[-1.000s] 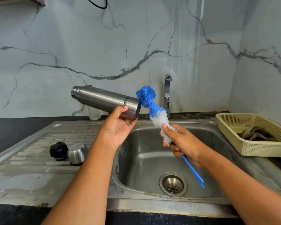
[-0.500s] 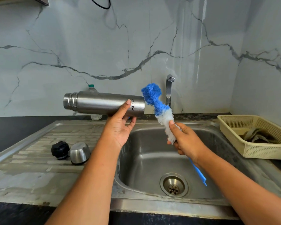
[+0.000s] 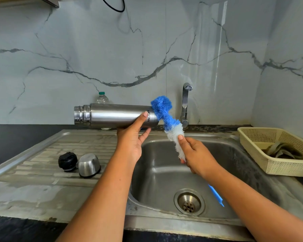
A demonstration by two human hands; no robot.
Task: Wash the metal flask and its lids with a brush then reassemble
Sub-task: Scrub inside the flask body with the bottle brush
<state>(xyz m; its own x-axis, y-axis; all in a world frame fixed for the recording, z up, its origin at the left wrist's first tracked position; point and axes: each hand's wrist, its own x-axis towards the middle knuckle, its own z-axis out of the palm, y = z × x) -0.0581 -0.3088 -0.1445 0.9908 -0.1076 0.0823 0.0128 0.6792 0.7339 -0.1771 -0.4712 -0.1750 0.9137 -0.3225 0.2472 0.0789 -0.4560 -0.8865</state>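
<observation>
My left hand [image 3: 132, 138] grips the metal flask [image 3: 112, 116] near its base and holds it level above the sink's left rim, open threaded mouth pointing left. My right hand [image 3: 197, 156] grips the bottle brush [image 3: 166, 119] low on its white bristles. The blue bristle head touches the flask's base end. The brush's blue handle [image 3: 216, 195] sticks out below my right forearm. On the drainboard lie the black inner lid [image 3: 67, 161] and the steel cup lid [image 3: 89, 165], side by side.
The steel sink basin [image 3: 166, 173] with its drain [image 3: 189, 203] lies below my hands. A tap [image 3: 185, 103] stands behind the brush. A cream plastic basket [image 3: 269, 165] holding a cloth sits at the right. A plastic water bottle [image 3: 102, 98] stands behind the flask.
The flask has tilted from mouth-up-left to level and shifted left. The brush head has moved in from beside the flask's base until it touches it.
</observation>
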